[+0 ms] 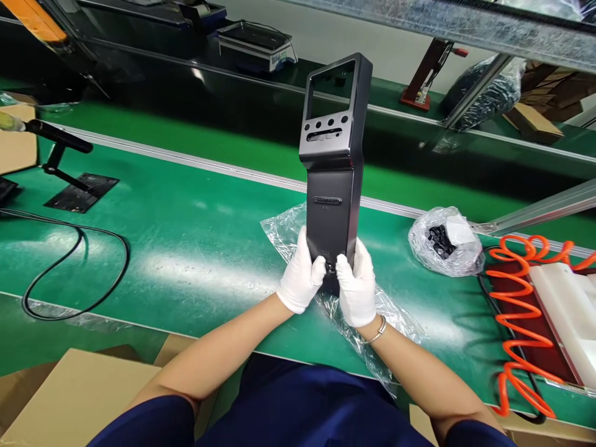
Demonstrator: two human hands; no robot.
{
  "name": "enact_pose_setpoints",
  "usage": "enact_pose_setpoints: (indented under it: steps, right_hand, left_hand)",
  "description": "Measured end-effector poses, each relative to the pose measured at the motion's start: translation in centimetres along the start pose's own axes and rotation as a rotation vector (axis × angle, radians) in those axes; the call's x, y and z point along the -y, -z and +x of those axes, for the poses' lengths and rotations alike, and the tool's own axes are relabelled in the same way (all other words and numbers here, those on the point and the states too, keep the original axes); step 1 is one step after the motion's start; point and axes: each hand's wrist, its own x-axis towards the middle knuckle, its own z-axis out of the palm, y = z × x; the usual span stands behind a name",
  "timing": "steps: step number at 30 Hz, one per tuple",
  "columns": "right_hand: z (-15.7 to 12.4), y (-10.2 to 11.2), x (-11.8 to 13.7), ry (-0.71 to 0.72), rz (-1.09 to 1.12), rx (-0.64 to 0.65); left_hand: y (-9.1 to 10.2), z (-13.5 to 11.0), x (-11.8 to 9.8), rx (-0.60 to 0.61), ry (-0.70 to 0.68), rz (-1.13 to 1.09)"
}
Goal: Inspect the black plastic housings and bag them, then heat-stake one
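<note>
Both my hands wear white gloves and grip the lower end of a dark grey plastic housing (329, 217). It stands tilted upright in front of me, with a rectangular window opening at the top, a row of round holes, a long slot below them and a smaller slot farther down. My left hand (302, 275) wraps the left edge, thumb on the front face. On the right edge, my right hand (357, 285) mirrors that grip. A clear plastic sheet (395, 316) lies on the green bench beneath and behind the housing.
Right of my hands lie a clear bag of small parts (444, 242) and an orange coiled hose (516, 298) beside a white block (565, 316). Left are a black cable loop (128, 254) and a black stand (81, 192). A metal rail (186, 158) runs behind; cardboard boxes (77, 397) sit below the front edge.
</note>
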Motion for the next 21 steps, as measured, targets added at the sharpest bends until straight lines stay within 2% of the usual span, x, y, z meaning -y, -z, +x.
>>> enact_pose_setpoints:
  steps: [7, 12, 18, 21]
  right_hand:
    - [0.1, 0.3, 0.6, 0.022, 0.005, -0.007]
    - [-0.1, 0.2, 1.0, 0.069, 0.112, -0.017]
    - [0.1, 0.3, 0.9, 0.043, 0.174, -0.033]
    - [0.4, 0.6, 1.2, 0.015, 0.241, -0.051]
  left_hand:
    - [0.0, 0.5, -0.9, 0.016, -0.022, -0.145]
    - [0.0, 0.1, -1.0, -0.020, -0.031, -0.095]
    - [0.4, 0.4, -1.5, -0.023, -0.022, -0.099]
    - [0.7, 0.8, -2.0, -0.011, -0.012, -0.236]
